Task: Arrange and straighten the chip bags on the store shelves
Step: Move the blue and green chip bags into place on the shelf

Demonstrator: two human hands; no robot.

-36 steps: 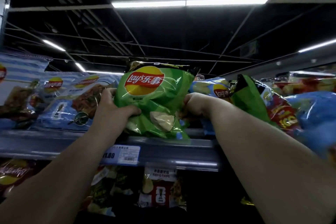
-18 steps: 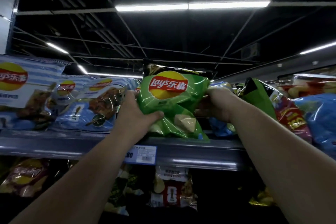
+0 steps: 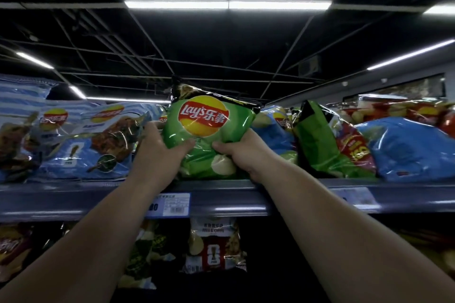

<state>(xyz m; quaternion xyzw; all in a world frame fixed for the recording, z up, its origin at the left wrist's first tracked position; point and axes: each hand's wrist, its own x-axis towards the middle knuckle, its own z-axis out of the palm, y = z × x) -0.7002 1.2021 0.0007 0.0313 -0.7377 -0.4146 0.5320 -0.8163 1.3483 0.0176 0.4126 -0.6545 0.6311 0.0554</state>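
A green Lay's chip bag (image 3: pixel 209 130) stands upright on the top shelf (image 3: pixel 73 194), logo facing me. My left hand (image 3: pixel 157 152) grips its left side with the thumb across the front. My right hand (image 3: pixel 242 152) grips its lower right side, thumb also on the front. Blue striped chip bags (image 3: pixel 93 140) lean in a row to the left. A second green bag (image 3: pixel 317 140) leans side-on to the right, next to a red bag (image 3: pixel 354 147) and a blue bag (image 3: pixel 406 150).
A price tag (image 3: pixel 172 205) sits on the shelf's front rail below the held bag. More chip bags (image 3: pixel 214 246) hang in the dark shelf underneath. Ceiling lights (image 3: pixel 226 4) run overhead.
The green bag has shifted right along the shelf with both hands. My right hand moved from behind the bag's right edge to its lower front, thumb now showing.
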